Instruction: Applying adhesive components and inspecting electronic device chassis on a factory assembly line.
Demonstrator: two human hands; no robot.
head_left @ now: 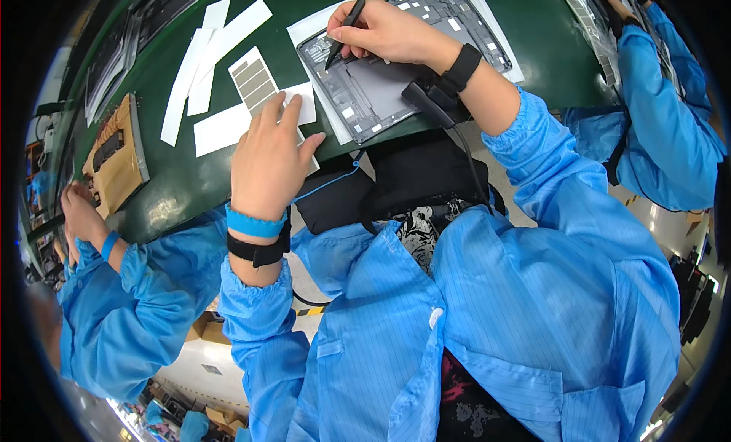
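Observation:
My right hand [388,32] is closed round a slim black pen-shaped tool [350,25] with a pointed tip. The tip is over the upper left part of a dark grey tablet housing [392,99], which lies on a white sheet [499,31]. My left hand [268,164] rests, fingers apart, on the lower end of a white backing strip carrying grey rectangular stickers [253,80]. Its fingers partly hide the strip. Under that strip lies a white paper strip [217,131].
More white strips [186,84] lie crossed on the green table [171,175]. To the left, a co-worker's hand [85,213] is by a brown padded piece [118,156]. Another blue-sleeved person [662,99] works at right. A black device [430,103] with a cable hangs at my right wrist.

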